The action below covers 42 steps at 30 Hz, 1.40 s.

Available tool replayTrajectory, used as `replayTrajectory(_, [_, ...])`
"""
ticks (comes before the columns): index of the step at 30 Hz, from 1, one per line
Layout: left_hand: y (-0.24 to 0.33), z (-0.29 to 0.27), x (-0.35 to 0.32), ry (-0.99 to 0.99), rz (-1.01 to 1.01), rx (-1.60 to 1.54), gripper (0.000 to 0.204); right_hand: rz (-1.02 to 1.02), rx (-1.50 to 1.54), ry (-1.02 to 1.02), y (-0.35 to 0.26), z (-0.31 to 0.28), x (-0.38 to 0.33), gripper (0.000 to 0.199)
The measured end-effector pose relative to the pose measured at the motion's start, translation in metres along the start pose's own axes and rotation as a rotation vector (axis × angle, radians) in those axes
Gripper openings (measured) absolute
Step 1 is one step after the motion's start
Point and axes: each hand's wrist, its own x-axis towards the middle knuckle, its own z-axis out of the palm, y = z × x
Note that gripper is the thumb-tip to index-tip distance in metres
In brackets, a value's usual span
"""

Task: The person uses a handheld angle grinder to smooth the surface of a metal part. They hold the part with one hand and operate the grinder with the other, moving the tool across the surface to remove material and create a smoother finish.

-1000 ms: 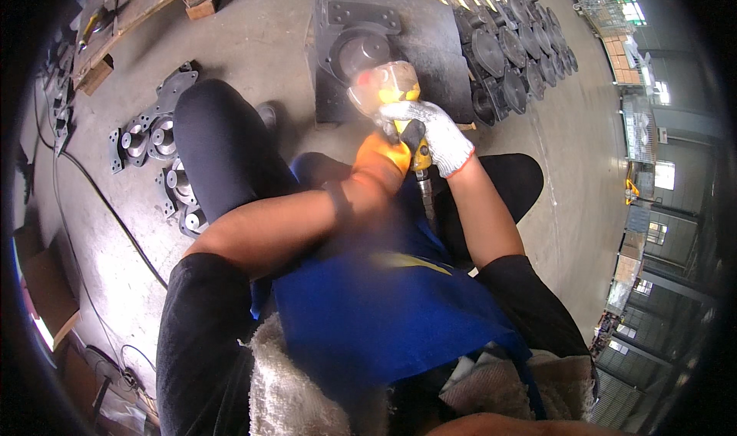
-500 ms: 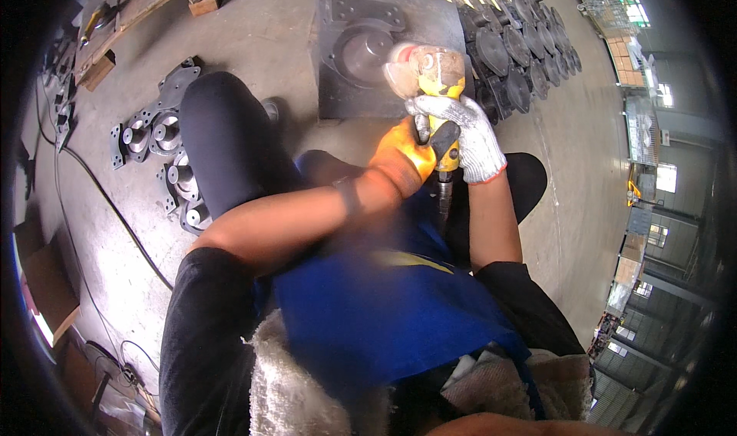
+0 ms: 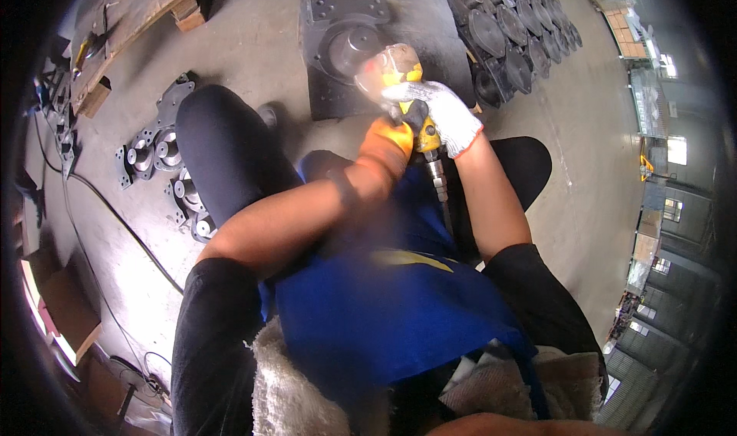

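Both hands, the left hand (image 3: 386, 146) orange-gloved and the right hand (image 3: 437, 112) white-gloved, grip closed around a yellow grinder (image 3: 405, 102) over a dark casting (image 3: 361, 41) on the floor.

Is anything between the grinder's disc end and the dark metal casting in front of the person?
Nothing visible. Both hands, left hand and right hand, grip the yellow grinder, whose blurred disc end overlaps the dark casting; contact cannot be confirmed.

Matt dark cast-metal housing (image 3: 361, 44)

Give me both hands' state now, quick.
Left hand: orange glove, closed on the grinder body.
Right hand: white glove, closed on the grinder's top.
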Motion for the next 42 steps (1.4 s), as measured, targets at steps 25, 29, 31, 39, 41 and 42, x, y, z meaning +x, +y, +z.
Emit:
replayTrajectory(25, [-0.021,-0.171,0.098,-0.044,-0.217,1.092,0.033,0.194,0.49,0.348,0.0,-0.042,-0.058,0.03])
replayTrajectory(29, [-0.025,-0.167,0.088,-0.022,-0.377,0.985,0.031,0.239,0.637,0.335,-0.005,-0.032,-0.063,0.031])
replayTrajectory(31, [0.035,-0.154,0.067,-0.085,-0.341,0.934,0.029,0.228,0.588,0.321,0.004,-0.039,-0.063,0.032])
replayTrajectory(39, [0.076,-0.117,0.031,-0.462,0.332,0.789,0.039,0.221,0.379,0.313,0.009,-0.046,-0.043,0.029])
replayTrajectory(41, [0.075,-0.106,0.033,-0.381,0.548,0.659,0.036,0.17,0.297,0.313,0.01,-0.046,-0.036,0.029])
replayTrajectory(42, [0.074,-0.101,0.037,-0.367,0.578,0.64,0.034,0.192,0.308,0.306,0.017,-0.05,-0.031,0.029])
